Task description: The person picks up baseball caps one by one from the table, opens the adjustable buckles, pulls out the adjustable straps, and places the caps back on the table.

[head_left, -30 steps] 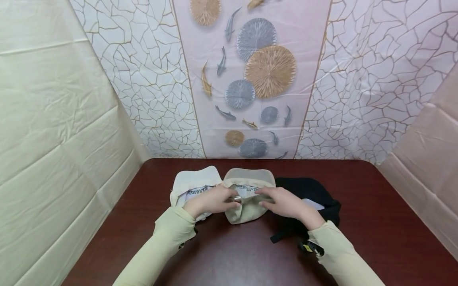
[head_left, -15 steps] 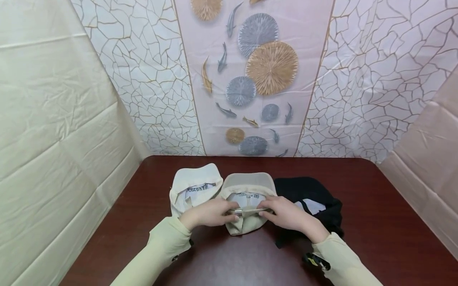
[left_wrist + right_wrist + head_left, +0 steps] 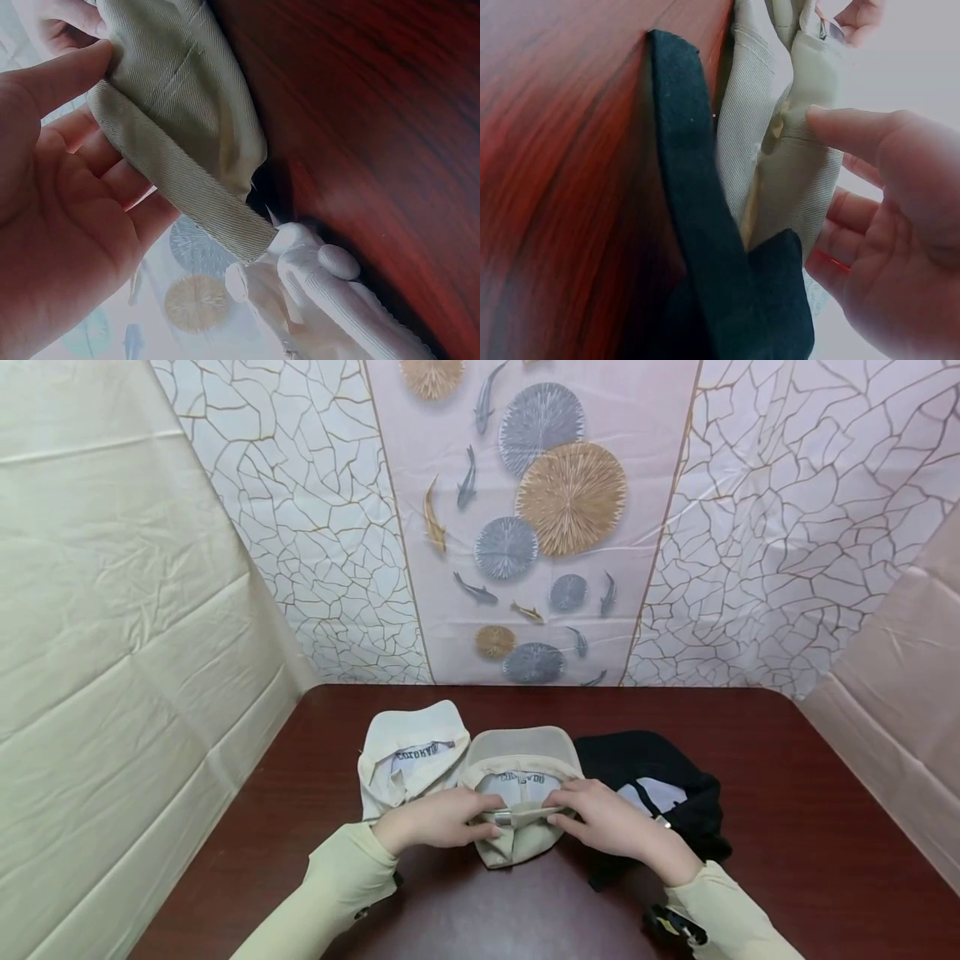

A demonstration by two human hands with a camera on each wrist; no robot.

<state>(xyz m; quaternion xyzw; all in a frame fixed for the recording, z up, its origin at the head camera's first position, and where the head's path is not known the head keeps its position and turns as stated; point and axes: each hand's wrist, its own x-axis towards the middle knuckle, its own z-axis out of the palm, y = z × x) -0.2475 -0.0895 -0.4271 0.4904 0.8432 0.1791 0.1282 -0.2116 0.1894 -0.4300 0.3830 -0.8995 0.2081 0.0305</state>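
A beige baseball cap (image 3: pixel 525 745) lies upturned in the middle of the table, brim toward the wall, with dark lettering inside. My left hand (image 3: pixel 442 816) pinches its near band beside the metal strap buckle (image 3: pixel 501 817), thumb outside and fingers inside. On the right part of the same band, my right hand (image 3: pixel 600 814) holds the fabric between thumb and fingers. In the left wrist view the strap end (image 3: pixel 195 199) hangs past the left fingers. A white cap (image 3: pixel 412 727) sits left of it and a black cap (image 3: pixel 637 756) right of it, partly behind my right forearm.
The dark red-brown table (image 3: pixel 300 777) meets a patterned cloth wall (image 3: pixel 525 635) at the back. Pale cloth panels (image 3: pixel 150 652) rise along both sides. The black cap's strap (image 3: pixel 690 172) reaches close alongside the beige cap in the right wrist view.
The beige cap has come nearer to me, with both hands on its near band, and its opening has spread wider. The white and black caps stay nearly where they were.
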